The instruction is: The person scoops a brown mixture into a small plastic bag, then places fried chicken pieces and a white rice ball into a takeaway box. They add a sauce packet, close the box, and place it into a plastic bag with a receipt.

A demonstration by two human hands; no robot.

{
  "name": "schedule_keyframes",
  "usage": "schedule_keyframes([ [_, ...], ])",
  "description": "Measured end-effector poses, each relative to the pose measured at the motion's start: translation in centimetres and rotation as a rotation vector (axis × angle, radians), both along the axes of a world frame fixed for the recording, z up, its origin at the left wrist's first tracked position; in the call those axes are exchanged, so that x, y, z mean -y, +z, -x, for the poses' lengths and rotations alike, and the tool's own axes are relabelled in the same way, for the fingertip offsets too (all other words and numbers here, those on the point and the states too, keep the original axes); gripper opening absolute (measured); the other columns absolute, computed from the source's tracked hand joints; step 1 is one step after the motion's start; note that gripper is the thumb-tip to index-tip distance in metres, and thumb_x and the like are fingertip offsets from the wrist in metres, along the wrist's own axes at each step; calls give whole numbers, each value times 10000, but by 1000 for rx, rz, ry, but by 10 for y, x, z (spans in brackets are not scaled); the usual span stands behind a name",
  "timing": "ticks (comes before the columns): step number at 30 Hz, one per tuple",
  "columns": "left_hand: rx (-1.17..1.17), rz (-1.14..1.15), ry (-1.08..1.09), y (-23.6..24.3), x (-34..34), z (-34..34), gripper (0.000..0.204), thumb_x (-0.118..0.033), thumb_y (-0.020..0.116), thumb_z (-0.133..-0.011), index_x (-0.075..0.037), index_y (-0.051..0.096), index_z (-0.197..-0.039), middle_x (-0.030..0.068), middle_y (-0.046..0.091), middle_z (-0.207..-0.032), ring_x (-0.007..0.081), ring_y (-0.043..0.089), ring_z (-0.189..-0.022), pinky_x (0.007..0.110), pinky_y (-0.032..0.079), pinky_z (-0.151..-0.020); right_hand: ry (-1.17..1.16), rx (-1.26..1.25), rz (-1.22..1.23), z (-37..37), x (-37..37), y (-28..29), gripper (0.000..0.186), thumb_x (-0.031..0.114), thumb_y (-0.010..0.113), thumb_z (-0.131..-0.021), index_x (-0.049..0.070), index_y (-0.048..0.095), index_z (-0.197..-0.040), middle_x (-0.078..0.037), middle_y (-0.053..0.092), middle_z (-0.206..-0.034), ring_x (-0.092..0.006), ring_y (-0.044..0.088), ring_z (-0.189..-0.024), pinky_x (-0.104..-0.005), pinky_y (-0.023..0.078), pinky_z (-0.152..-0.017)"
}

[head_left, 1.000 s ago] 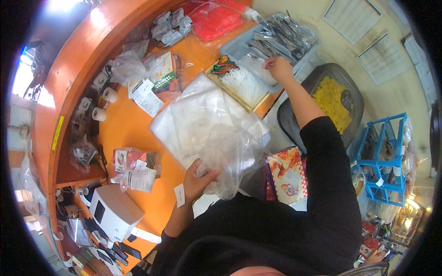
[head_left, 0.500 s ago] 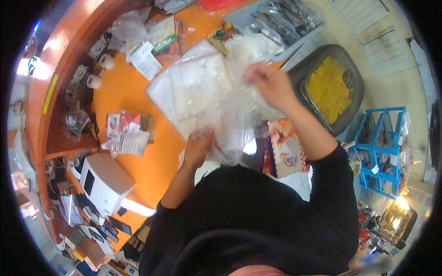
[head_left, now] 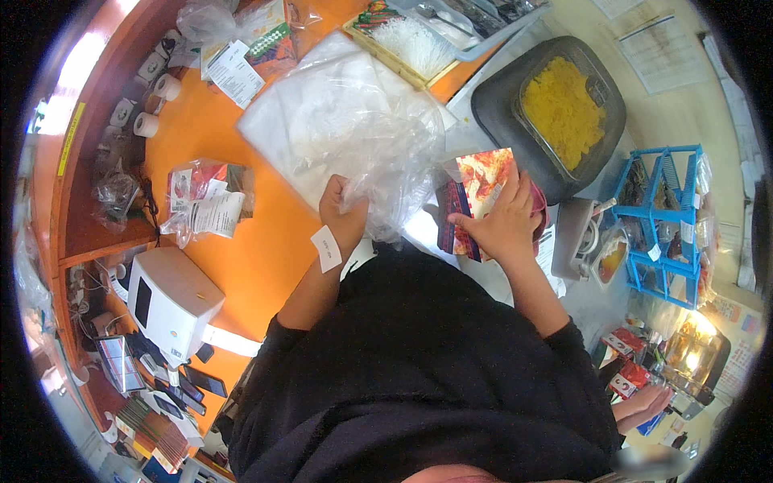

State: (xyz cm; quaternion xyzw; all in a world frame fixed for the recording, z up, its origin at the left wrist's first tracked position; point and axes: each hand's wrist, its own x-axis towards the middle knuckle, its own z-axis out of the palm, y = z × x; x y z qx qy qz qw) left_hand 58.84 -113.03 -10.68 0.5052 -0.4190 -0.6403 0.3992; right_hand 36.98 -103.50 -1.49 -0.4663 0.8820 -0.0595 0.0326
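Observation:
My left hand (head_left: 345, 216) pinches the edge of a clear plastic bag (head_left: 396, 173), which hangs loose and crumpled in front of me. Stuck near that wrist is a small white label (head_left: 326, 248). My right hand (head_left: 509, 221) grips a printed cardboard food box (head_left: 481, 171) from its right side, thumb on the near face and fingers over the far one. The box is just right of the bag and apart from it. Beneath the bag lies a stack of flat clear plastic bags (head_left: 298, 133) on the orange counter (head_left: 262, 278).
Right of the stack stands a dark pan of yellow food (head_left: 564, 113). A tray of white plastic cutlery (head_left: 415, 48) lies behind. At left are a bagged box (head_left: 211, 197) and a white printer (head_left: 173, 302). A blue rack (head_left: 662, 217) and another person's hand (head_left: 642, 406) are at right.
My right hand has left the bag, come down toward me and taken hold of the food box, which is now lifted and tilted. My left hand has kept the bag, and its wrist label now shows.

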Motion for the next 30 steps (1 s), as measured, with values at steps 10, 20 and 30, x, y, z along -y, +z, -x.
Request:
schedule_keyframes([
  [10, 42, -2, 73, -33, -5, -3, 292, -26, 674, -808, -32, 585, -1086, 47, 631, -936, 145, 600, -825, 284, 492, -694, -15, 1586, 360, 64, -6, 22, 1056, 181, 832, -516, -1, 318, -1421, -165, 538, -1292, -304, 561, -1171, -412, 454, -1006],
  [20, 139, -171, 81, -35, -11, -24, 201, -208, 550, -968, -41, 597, -1069, 31, 572, -844, 136, 562, -754, 281, 478, -678, 676, 1176, 595, -41, 109, -88, 1260, 222, 902, -572, 60, 28, -1465, -184, 296, -1414, -305, 327, -1344, -441, 317, -1104],
  [30, -408, -77, 83, 27, -9, -83, 275, -214, 459, -1017, 18, 593, -1084, 34, 467, -725, 148, 501, -633, 317, 493, -632, 1383, 344, 241, -29, 117, -50, 785, 356, 838, -615, 358, 539, -1340, -199, 439, -1289, -411, 438, -1189, -512, 359, -982],
])
